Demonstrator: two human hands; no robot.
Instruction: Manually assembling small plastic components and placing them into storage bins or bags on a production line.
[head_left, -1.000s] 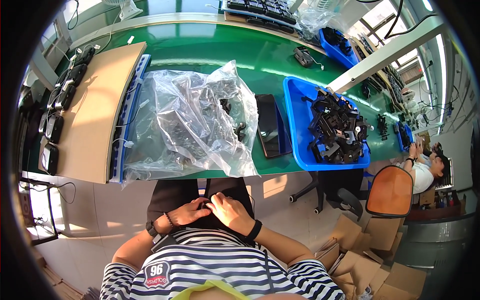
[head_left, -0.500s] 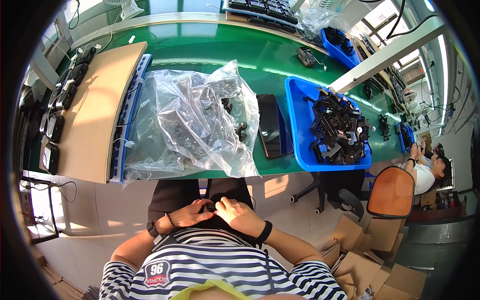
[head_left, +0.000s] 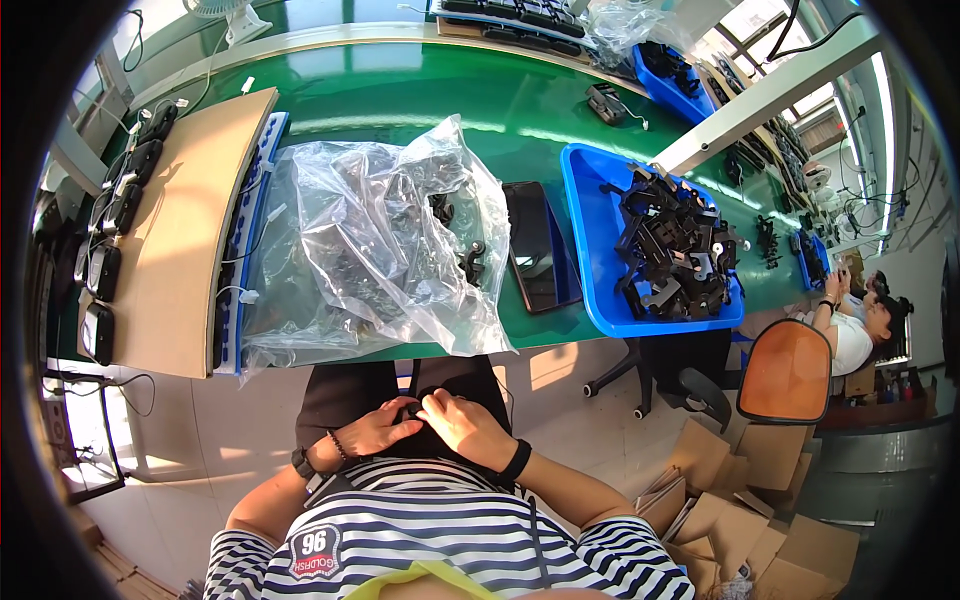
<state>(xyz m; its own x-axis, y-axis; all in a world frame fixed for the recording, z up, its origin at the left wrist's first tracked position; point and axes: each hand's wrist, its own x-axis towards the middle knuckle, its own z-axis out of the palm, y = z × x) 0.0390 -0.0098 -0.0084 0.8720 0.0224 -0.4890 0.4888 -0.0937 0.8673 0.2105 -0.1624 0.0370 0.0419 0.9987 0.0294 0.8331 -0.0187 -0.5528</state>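
Across the upper frame, the tabletop [head_left: 400, 85] carries a clear bag [head_left: 365, 230], centre-left, reaching its near edge; a snagging arm could drag it off. Right of centre, a blue tray [head_left: 591, 240] is heaped, so a knock could spill it. Lower centre, the left hand [head_left: 372, 430] and right hand [head_left: 464, 428], fingers curled together, pinch a small black part [head_left: 412, 409], which could drop if the fingertips slip.

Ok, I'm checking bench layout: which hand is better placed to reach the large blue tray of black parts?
The right hand, I'd judge: the blue tray stands on the green bench to the person's right, nearer that hand. The left hand is farther across.
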